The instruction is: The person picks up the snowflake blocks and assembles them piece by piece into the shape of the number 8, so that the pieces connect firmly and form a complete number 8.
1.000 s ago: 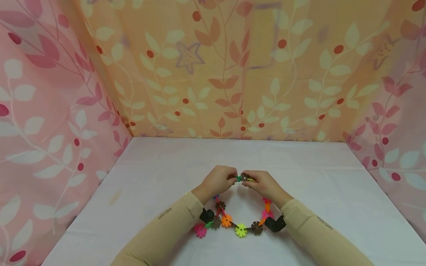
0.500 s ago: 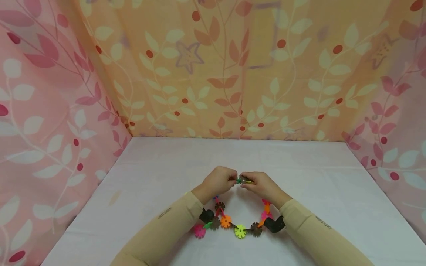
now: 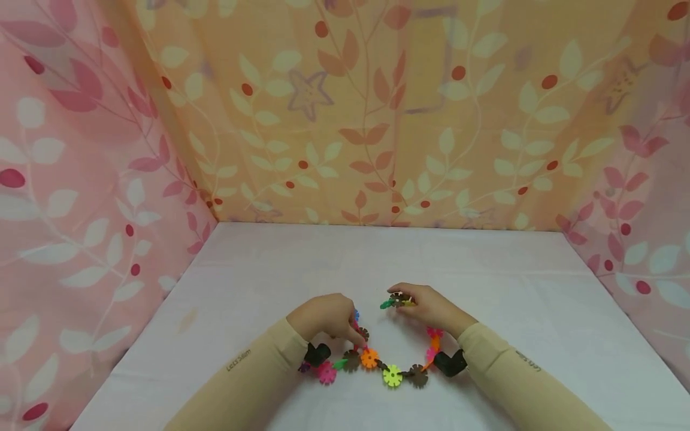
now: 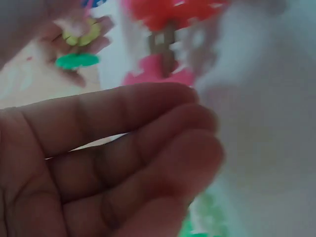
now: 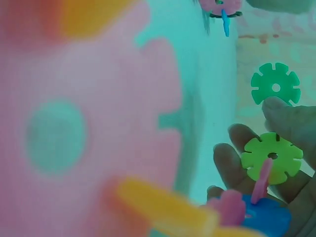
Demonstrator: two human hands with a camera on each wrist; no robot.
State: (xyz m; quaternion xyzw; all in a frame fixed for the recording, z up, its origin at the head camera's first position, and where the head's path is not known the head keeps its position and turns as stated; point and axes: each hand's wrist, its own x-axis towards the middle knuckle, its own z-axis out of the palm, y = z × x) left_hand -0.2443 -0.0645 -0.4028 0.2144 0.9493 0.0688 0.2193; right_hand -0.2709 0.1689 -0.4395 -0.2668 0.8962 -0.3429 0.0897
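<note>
My right hand (image 3: 428,308) pinches a brown snowflake disc (image 3: 399,296) between thumb and fingers, with a green disc (image 3: 385,304) sticking out to its left. In the right wrist view, a yellow-green disc (image 5: 256,153) lies against the palm, joined to pink and blue pieces (image 5: 276,219). My left hand (image 3: 326,316) is over the left part of the disc chain, index fingertip right by the pink and brown pieces. Its fingers (image 4: 163,153) look relaxed and bent, holding nothing visible. An orange disc (image 3: 369,358) and a yellow disc (image 3: 392,376) form the chain's near side.
The chain curves over the white cloth table (image 3: 259,257), with a pink disc (image 3: 326,372) at its left and pink and orange pieces (image 3: 434,342) by the right wrist. Black wrist cameras (image 3: 450,363) hang close over it. A patterned curtain (image 3: 377,120) stands behind.
My left hand has let go of the green disc and moved left and nearer, down to the chain. My right hand stays almost in place with its discs, slightly lower.
</note>
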